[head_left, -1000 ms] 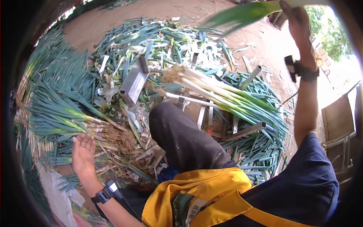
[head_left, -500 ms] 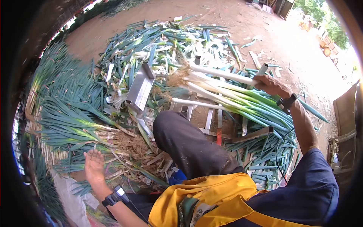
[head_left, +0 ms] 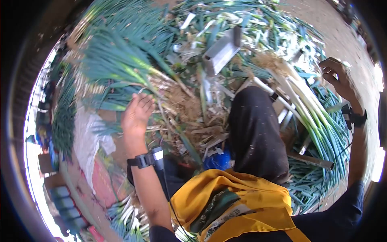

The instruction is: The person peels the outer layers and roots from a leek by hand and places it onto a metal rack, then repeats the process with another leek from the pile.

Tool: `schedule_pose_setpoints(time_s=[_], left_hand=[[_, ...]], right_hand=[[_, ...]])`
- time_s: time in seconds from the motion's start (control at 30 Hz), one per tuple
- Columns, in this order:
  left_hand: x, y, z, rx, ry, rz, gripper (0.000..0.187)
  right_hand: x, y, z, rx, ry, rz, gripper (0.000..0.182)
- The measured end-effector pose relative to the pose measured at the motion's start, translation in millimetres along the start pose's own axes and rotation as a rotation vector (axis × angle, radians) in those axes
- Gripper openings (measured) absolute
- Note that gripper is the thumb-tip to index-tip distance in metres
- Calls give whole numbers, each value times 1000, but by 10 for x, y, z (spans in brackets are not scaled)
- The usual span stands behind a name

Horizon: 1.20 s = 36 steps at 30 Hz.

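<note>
My left hand [head_left: 137, 115] is open, fingers spread, reaching over a pile of untrimmed leeks [head_left: 121, 68] with roots and green leaves at the left. My right hand [head_left: 338, 78] hovers at the far right above the stack of trimmed white-stalked leeks [head_left: 306, 109] lying on a metal rack [head_left: 310, 159]. Its fingers are loosely curled and nothing shows in them. My knee in dark trousers [head_left: 254, 129] sits between the two piles.
A metal channel piece [head_left: 221, 50] lies among cut leaves and trimmings [head_left: 258, 24] ahead. Bare dirt ground [head_left: 342, 36] lies at the upper right. White sacking [head_left: 90, 137] and more leeks [head_left: 125, 218] lie at the lower left.
The view has swung left. My right hand has let go of the leek it laid on the stack and lifted off. My left hand has moved forward toward the untrimmed pile.
</note>
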State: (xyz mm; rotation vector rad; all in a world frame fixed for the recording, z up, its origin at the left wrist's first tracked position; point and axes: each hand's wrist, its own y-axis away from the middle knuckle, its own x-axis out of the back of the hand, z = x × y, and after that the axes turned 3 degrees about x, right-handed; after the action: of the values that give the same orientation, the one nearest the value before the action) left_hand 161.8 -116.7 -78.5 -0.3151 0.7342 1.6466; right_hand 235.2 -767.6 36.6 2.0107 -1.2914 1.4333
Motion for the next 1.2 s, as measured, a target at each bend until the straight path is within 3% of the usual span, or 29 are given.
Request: schedule_pose_setpoints(time_s=[0.07,0.17,0.2,0.3,0.4,0.47,0.53,0.67,0.8,0.87,1.0,1.1,1.2], left_hand=[[-33,48,37,-35,-13,36,28],[-33,129,117,-80,-67,90,31],[-8,156,152,-94,-59,105,31],[83,243,252,-134,-36,118,31],[177,323,376,-172,-9,126,30],[178,404,468,-202,4,128,29],[188,495,547,-234,18,130,28],[208,675,640,-301,123,188,26],[164,868,656,-346,103,292,30],[167,949,673,-382,110,301,30],[209,1027,703,-423,101,431,29],[323,1044,710,-409,142,433,27],[314,1031,726,-378,171,448,25]], right_hand=[[-209,-386,-401,245,59,4,34],[-556,-930,-1239,225,-74,-109,28],[-636,-1145,-1445,232,-78,-248,26],[-1082,-1700,-1890,506,-213,-310,24],[-1626,-2309,-2247,627,-409,-317,23],[-1981,-2702,-2486,488,-512,-334,25],[-2459,-3060,-2643,361,-664,-178,25],[-3465,-3485,-2575,-143,-743,-201,24],[-5100,-3386,-1780,-366,-446,-243,32],[-5806,-3157,-1380,-330,-308,-337,31],[-6212,-2820,-1217,-393,-210,-417,33],[-6385,-2780,-1084,-412,-192,-337,46],[-6465,-2949,-999,-588,-104,-470,67]])
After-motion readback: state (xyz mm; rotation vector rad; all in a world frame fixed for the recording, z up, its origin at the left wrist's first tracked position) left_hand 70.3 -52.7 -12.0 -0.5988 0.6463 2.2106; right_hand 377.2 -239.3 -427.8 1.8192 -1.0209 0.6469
